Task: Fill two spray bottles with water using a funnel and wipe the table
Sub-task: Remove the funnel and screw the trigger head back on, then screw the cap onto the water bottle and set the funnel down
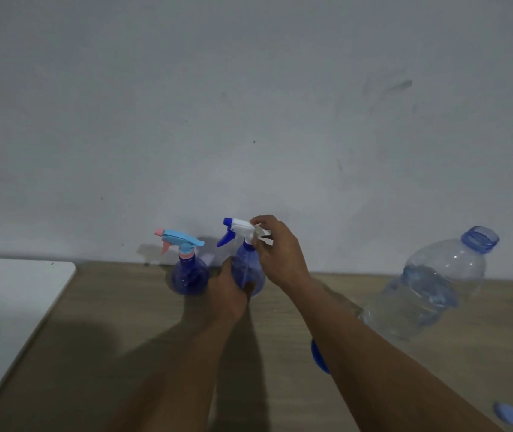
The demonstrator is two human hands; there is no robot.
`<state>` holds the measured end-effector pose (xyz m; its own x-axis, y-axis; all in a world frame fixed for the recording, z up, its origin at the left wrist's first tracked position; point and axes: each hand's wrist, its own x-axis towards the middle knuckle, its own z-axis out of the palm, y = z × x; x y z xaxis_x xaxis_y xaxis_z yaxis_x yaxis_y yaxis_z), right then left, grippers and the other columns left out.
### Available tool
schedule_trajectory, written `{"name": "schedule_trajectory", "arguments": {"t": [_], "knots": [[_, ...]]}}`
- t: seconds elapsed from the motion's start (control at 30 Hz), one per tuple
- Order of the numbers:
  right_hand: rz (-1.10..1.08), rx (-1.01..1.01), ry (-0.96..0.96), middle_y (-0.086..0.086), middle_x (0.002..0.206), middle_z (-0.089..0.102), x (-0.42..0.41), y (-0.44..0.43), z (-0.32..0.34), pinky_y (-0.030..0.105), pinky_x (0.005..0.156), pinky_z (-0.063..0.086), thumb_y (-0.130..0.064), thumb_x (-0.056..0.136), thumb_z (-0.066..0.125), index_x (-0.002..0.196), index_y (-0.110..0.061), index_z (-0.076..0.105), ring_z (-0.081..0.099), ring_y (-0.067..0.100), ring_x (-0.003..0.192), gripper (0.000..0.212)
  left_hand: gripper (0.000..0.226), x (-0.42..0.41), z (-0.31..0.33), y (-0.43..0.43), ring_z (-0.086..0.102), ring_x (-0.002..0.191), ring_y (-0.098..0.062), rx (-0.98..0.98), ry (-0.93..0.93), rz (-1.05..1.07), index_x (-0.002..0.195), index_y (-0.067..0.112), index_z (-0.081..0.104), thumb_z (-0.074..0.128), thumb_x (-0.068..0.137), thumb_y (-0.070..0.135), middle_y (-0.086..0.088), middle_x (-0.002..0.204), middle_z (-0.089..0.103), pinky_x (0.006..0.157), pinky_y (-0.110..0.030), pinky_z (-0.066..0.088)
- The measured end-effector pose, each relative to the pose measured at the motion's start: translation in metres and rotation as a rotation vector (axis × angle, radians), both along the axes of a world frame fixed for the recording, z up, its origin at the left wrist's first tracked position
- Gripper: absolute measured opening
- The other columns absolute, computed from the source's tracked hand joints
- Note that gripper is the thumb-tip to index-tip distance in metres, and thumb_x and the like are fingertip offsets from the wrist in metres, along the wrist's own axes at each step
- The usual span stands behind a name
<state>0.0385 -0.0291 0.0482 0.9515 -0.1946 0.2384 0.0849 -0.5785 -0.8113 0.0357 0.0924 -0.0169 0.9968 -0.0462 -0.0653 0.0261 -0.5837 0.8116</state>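
Spray bottle: we take the white-headed spray bottle [246, 265] as our mark; it stands upright on the bench [124, 313], close to the wall [249, 120], its blue trigger pointing left in the view.
Left hand: our left hand [228, 291] grips that bottle's round blue body from the near side, fingers [224, 268] curled round it.
Right hand: our right hand [277, 247] comes over the top of it, fingers wrapped round the white head and its collar.
Second bottle: the pink-and-blue spray bottle [189, 275] stands just left of our mark, apart from it.
Water bottle: a large clear water bottle [429, 288], uncapped and partly filled, stands well to its right.
Cap: a blue cap [507, 414] lies far right and nearer us.
Blue thing: a blue thing [319, 358] shows under our right forearm, right of and nearer than our mark; we cannot tell what it is.
Board: a white board [15, 291] lies far left.
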Motion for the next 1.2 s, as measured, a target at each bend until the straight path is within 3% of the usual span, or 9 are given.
{"name": "schedule_trajectory", "arguments": {"t": [0.1,0.2,0.37,0.53,0.73,0.9,1.0,1.1,1.2], "knots": [[-0.001,-0.046,0.034,0.000,0.137,0.053,-0.009,-0.002,0.002,0.030,0.100,0.048,-0.017,0.097,0.064,0.140,-0.031,0.048,0.054,0.015,0.121,0.049,0.070,-0.003,0.003,-0.001,0.056,0.120,-0.030,0.016,0.041,0.017,0.148,0.015,0.037,0.070,0.086,0.016,-0.013,0.134,0.057,0.099,-0.036,0.045],[-0.007,-0.131,0.113,-0.001,0.147,0.046,-0.030,-0.005,0.008,0.026,0.100,0.043,-0.025,0.097,0.062,0.148,-0.027,0.039,0.051,0.016,0.128,0.057,0.048,-0.017,0.008,0.002,0.058,0.117,-0.026,0.096,0.038,-0.002,0.135,0.011,0.048,0.067,0.091,0.017,-0.011,0.129,0.060,0.097,-0.029,0.044],[-0.093,-0.223,0.172,0.001,0.162,0.026,-0.079,-0.018,0.019,0.038,0.112,0.040,-0.037,0.099,0.056,0.157,-0.024,0.021,0.038,0.021,0.143,0.069,0.064,-0.052,0.013,0.017,0.054,0.119,-0.031,0.147,-0.009,-0.049,0.140,0.012,0.045,0.072,0.083,0.014,-0.014,0.132,0.055,0.097,-0.035,0.044],[-0.144,-0.271,0.254,0.004,0.159,0.032,-0.144,-0.041,0.021,0.037,0.106,0.042,-0.038,0.100,0.056,0.155,-0.022,0.027,0.048,0.025,0.134,0.065,0.039,-0.084,0.044,0.003,0.062,0.112,-0.025,0.274,-0.090,-0.168,0.130,0.021,0.050,0.062,0.094,0.032,-0.001,0.123,0.060,0.082,-0.028,0.045],[-0.222,-0.322,0.338,0.006,0.147,0.045,-0.226,-0.092,0.004,0.038,0.099,0.047,-0.037,0.098,0.057,0.146,-0.017,0.043,0.054,0.026,0.126,0.054,0.054,-0.108,0.075,-0.063,0.053,0.125,-0.025,0.108,-0.159,-0.354,0.143,0.019,0.045,0.063,0.091,0.024,-0.006,0.140,0.054,0.103,-0.039,0.046],[-0.301,-0.355,0.455,0.007,0.142,0.048,-0.273,-0.150,-0.025,0.037,0.096,0.046,-0.036,0.096,0.056,0.142,-0.018,0.044,0.053,0.027,0.126,0.051,0.104,-0.130,0.091,-0.134,0.045,0.135,-0.021,-0.026,-0.032,-0.445,0.151,0.037,0.024,0.077,0.064,0.059,0.003,0.153,0.039,0.106,-0.047,0.045],[-0.337,-0.350,0.568,0.011,0.148,0.042,-0.290,-0.189,-0.044,0.039,0.101,0.044,-0.035,0.098,0.053,0.151,-0.015,0.035,0.048,0.031,0.132,0.059,0.121,-0.141,0.089,-0.167,0.038,0.141,-0.022,-0.047,-0.044,-0.475,0.154,0.036,0.012,0.081,0.059,0.066,-0.001,0.158,0.031,0.109,-0.046,0.041],[-0.358,-0.338,0.642,0.015,0.149,0.041,-0.304,-0.228,-0.060,0.039,0.103,0.043,-0.031,0.098,0.052,0.154,-0.014,0.031,0.047,0.034,0.133,0.062,0.123,-0.145,0.090,-0.189,0.038,0.141,-0.022,-0.085,-0.084,-0.447,0.156,0.031,0.009,0.082,0.062,0.064,0.000,0.159,0.030,0.107,-0.039,0.039],[-0.401,-0.373,0.702,0.017,0.153,0.036,-0.318,-0.264,-0.070,0.042,0.112,0.036,-0.030,0.100,0.050,0.156,-0.014,0.027,0.037,0.034,0.141,0.062,0.111,-0.146,0.089,-0.202,0.046,0.133,-0.019,-0.158,-0.122,-0.394,0.153,0.031,0.020,0.083,0.066,0.057,0.005,0.152,0.042,0.100,-0.033,0.042]]}}
